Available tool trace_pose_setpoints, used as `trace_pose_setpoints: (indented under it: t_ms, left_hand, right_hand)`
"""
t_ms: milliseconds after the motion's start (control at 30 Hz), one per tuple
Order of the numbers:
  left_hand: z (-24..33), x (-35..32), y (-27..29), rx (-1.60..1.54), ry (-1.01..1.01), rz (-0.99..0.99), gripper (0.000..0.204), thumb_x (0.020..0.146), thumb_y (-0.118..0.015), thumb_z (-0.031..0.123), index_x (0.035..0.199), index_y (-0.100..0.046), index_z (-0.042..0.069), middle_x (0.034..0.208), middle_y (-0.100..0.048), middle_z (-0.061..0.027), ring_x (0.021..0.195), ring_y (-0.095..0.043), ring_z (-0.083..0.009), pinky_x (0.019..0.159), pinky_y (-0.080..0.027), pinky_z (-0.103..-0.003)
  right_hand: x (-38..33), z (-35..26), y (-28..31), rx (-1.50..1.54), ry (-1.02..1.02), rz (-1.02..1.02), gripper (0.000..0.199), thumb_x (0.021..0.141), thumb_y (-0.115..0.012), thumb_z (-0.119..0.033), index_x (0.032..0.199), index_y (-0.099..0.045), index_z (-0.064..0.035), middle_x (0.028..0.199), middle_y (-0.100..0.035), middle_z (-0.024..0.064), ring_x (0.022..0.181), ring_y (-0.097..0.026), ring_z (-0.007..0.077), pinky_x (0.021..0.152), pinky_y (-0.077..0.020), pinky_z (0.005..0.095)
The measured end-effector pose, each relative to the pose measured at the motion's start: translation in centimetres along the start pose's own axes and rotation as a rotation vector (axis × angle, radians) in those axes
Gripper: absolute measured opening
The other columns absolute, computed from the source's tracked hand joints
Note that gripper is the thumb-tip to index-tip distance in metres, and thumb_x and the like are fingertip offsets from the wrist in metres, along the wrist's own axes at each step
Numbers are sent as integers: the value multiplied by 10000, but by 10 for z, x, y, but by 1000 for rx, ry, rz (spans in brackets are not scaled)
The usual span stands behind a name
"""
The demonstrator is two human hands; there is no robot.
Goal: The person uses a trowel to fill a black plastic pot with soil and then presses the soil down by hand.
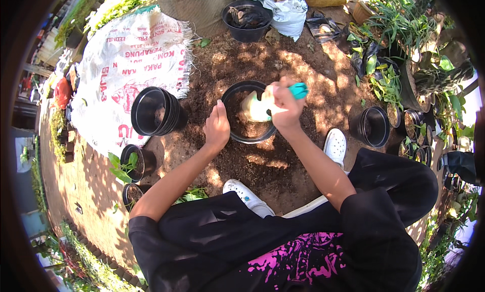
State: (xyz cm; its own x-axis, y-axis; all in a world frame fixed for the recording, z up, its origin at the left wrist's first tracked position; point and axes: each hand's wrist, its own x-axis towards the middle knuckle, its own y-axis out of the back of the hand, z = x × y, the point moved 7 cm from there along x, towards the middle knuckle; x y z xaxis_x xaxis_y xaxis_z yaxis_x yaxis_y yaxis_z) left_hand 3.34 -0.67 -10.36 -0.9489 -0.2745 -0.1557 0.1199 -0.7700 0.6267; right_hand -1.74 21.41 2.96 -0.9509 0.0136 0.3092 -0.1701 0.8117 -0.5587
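Observation:
On the soil in front of me stands a round black plastic plant pot [252, 140], with its inside partly shaded. My left hand [217, 126] is at the pot's left rim, fingers closed along the edge. A hand trowel [256, 109] with a pale blade is gripped in my right hand [286, 106]. Its teal handle end sticks out past my fist on the right. The blade reaches over and into the pot and looks smeared by motion. How much soil lies in the pot is hard to make out.
A white woven sack [129, 69] lies to the left, and stacked black pots [151, 111] stand at its near edge. Another black pot [246, 21] and a white plastic bag [288, 14] are at the back. More pots [375, 126] and potted plants [404, 24] line the right.

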Motion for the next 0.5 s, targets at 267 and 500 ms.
trace_pose_setpoints:
  t_ms: [267, 500]
  left_hand:
    - [0, 7, 1, 34, -46, 45, 684, 1080, -156, 572, 1389, -515, 78, 1201, -646, -268, 1154, -553, -531, 1028, -357, -616]
    - [7, 2, 1, 51, 60, -50, 664, 1085, -160, 548, 1412, -503, 83, 1262, -631, -233, 1153, -562, -519, 1032, -364, -612]
  right_hand:
    - [-20, 33, -6, -455, 98, -210, 338, 888, -703, -17, 658, -457, -52, 650, -448, -56, 602, -394, 63, 531, -323, 295]
    - [1, 13, -8, 9, -28, 111, 311, 887, -653, 39, 636, -494, -52, 579, -516, -12, 490, -463, 57, 450, -328, 250]
